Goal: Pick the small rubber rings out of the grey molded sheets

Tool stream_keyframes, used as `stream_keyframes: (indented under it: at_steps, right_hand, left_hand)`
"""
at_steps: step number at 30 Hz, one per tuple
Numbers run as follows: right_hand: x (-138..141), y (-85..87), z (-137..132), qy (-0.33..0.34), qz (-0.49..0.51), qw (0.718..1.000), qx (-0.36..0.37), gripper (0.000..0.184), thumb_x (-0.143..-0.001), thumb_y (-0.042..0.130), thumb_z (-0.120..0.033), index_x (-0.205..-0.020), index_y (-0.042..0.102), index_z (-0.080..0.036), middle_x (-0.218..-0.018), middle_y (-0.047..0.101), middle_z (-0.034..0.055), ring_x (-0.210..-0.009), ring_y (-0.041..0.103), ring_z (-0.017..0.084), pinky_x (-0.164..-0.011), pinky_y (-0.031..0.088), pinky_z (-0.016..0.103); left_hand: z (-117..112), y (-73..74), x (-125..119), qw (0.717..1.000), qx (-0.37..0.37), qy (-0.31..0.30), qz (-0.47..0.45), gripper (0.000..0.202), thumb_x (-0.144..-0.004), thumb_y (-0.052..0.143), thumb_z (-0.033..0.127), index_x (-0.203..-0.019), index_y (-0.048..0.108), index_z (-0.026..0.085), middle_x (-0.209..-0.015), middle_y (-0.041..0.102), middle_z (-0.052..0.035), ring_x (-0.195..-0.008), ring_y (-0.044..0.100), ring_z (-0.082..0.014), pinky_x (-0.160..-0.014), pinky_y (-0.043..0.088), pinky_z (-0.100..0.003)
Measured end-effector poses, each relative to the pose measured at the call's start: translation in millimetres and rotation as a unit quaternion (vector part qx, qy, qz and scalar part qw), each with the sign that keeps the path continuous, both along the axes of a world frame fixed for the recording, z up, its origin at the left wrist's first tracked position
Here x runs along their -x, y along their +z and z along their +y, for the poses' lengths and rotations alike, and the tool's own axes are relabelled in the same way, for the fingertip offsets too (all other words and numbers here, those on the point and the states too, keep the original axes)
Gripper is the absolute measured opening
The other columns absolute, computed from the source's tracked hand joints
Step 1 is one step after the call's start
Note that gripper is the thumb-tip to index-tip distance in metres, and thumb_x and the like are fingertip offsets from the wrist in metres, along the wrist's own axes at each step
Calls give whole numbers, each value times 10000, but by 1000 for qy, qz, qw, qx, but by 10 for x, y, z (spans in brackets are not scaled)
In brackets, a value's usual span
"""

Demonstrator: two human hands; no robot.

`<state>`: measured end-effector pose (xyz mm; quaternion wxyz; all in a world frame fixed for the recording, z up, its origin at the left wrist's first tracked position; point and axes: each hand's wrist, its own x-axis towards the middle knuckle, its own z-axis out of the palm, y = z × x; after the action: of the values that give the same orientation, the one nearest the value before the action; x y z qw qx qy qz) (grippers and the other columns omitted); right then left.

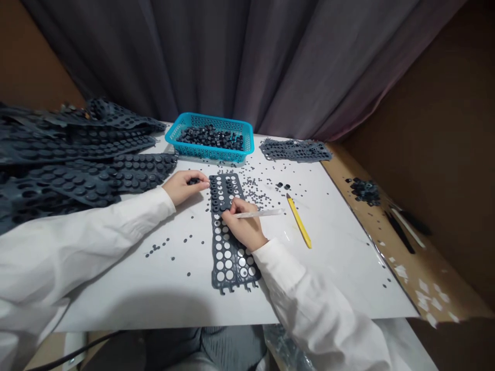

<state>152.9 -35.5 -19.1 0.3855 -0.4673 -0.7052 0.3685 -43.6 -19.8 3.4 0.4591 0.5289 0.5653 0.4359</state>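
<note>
On the white table (162, 278), a dark grey perforated rubber strip (215, 277) has its upper rows of round holes plugged with small black rubber rings (222, 189), while its lower rows stand open, showing white beneath. Just beside the strip, the left hand (185, 188) curls its fingers (201, 181) together on a small black ring. Over the strip, the right hand (243, 226) pinches a slim translucent plastic pick (261, 213) between its fingers (234, 206).

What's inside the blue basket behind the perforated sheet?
The blue plastic basket holds small dark rubber rings; they cover most of its floor, hiding anything beneath.
</note>
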Motion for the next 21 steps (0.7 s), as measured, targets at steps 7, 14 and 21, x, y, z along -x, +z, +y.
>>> stream_keyframes:
  at_steps: [7, 14, 21]
  right_hand:
    - [-8, 50, 43, -27, 37, 999, 3, 243, -719, 558, -251, -546, 394, -207, -483, 411, -77, -493, 408, 95, -514, 321, 216]
    - [20, 23, 84, -25, 17, 999, -10, 253, -716, 556, -244, -538, 378, -210, -480, 416, -78, -489, 413, 99, -522, 328, 222]
    - [36, -2, 65, -7, -16, 997, -75, 256, -733, 529, -245, -530, 377, -211, -485, 428, -68, -482, 432, 101, -530, 332, 230]
  left_hand:
    - [-45, 46, -27, 936, 224, 6, -272, 99, -729, 561, 184, -658, 535, 122, -582, 479, -5, -408, 349, -47, -368, 252, -144]
    - [-75, 91, -57, 865, 333, -8, -375, 80, -674, 513, 159, -717, 575, 132, -647, 535, -54, -478, 472, -107, -357, 374, -171]
    - [-73, 45, -105, 916, 279, -11, -288, 74, -775, 593, 145, -707, 572, 125, -604, 524, -2, -465, 513, -80, -354, 418, -134]
